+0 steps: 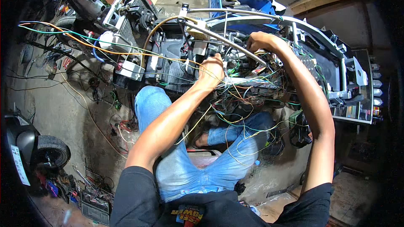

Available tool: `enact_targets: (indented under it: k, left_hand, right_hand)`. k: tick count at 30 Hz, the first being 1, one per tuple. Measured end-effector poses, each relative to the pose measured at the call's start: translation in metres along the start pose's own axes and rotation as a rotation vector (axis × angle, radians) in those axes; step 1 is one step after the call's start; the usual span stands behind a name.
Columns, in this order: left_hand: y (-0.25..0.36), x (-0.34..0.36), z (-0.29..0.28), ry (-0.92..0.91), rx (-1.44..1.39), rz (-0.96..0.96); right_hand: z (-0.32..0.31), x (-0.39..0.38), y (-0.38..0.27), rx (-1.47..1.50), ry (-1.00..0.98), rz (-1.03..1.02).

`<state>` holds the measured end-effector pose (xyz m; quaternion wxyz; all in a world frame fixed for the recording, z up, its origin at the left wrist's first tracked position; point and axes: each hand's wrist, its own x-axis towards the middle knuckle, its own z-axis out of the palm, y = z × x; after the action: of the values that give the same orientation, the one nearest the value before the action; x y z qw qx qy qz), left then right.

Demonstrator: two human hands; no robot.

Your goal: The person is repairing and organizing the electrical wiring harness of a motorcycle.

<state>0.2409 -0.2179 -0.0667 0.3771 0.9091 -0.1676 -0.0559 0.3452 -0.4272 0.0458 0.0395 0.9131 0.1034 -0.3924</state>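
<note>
In front of me stretches a stripped vehicle frame [244,54] of bare metal tubes, full of loose wiring. My left hand [212,68] reaches into its middle, fingers bent together among the wires; whatever they pinch is hidden. Across a slanting tube, my right hand [261,41] is curled at the far side of the wiring, and I cannot make out what its fingers hold. Between and below the hands lies a tangled wiring harness [252,82] in many colours. Long orange and green wires [143,53] run from it to the left, past my left wrist.
A radiator [136,25] and white plastic parts sit at the frame's left end. Behind stands a blue crate [216,0] with parts inside. A scooter wheel [51,153] is at the left, above a dark toolbox [94,206]. Wires hang over my jeans [198,172].
</note>
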Motion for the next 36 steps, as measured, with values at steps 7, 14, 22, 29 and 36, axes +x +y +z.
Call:
enact_targets:
  k: [7,14,22,29,36]
  left_hand:
    - [-0.008,-0.003,-0.001,0.002,0.009,-0.001]
    - [0.001,-0.001,0.007,0.027,-0.089,0.021]
    - [0.0,-0.001,0.008,0.046,-0.067,0.027]
    - [-0.013,-0.004,0.009,0.055,-0.101,-0.013]
    - [-0.013,-0.004,0.011,0.059,-0.118,0.0]
  right_hand:
    - [-0.007,-0.019,-0.028,0.073,0.028,-0.038]
    - [-0.012,-0.038,-0.027,0.084,-0.005,0.013]
    - [-0.02,-0.04,-0.043,-0.051,-0.041,0.102]
    - [-0.012,-0.025,-0.043,0.003,-0.032,0.004]
    - [-0.008,-0.015,-0.039,0.037,0.025,-0.008]
